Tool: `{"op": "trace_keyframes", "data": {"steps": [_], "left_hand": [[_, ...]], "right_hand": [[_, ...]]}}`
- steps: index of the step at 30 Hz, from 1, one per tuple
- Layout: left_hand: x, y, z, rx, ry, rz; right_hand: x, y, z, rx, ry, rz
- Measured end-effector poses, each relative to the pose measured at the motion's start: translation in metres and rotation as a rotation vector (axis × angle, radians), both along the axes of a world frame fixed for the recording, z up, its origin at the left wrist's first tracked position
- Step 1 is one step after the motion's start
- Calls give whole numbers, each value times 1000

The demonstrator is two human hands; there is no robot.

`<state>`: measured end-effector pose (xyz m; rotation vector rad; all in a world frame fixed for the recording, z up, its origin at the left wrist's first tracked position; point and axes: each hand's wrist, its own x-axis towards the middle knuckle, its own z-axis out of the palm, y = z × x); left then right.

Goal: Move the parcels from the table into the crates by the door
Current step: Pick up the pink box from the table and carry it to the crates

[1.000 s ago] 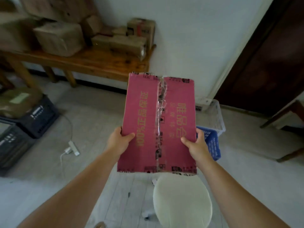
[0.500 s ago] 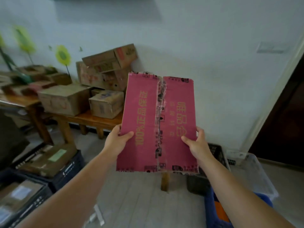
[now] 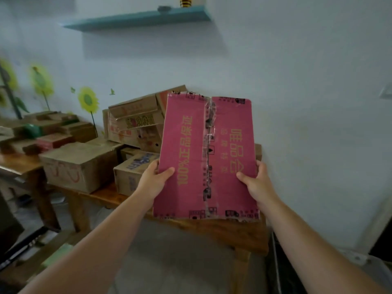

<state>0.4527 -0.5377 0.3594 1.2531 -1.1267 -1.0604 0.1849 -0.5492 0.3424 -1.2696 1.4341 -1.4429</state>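
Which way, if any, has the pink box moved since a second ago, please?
Yes. Against the wooden table, the pink box has gone up: it hid floor before, now the table's right end and wall.

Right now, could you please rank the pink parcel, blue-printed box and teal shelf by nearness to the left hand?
1. pink parcel, gripped in the left hand.
2. blue-printed box, just left, on the table.
3. teal shelf, high above.
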Motion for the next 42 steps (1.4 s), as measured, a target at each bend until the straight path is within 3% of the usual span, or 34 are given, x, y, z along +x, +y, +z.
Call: {"op": "trace_keyframes", "data": {"steps": [13,23,29,33,37,42], "left_hand": [[6,-178,39,-6,58,-53],[45,-300,72,-68,112,-378],[48,-339,75,-58,121,-436],[49,-355,80,-25,210,-491],[52,-366,83,5,352,-532],[45,-373,79,-87,417,-561]], "right_hand": [[0,-160,46,-58,-21,-72],[27,-249,78,-81,-71,-148],[22,-265,92,-77,-237,33],[12,-272,97,-93,-205,158],[1,-273,104,-176,-430,143],[-3,-274,116,-241,-398,156]]}}
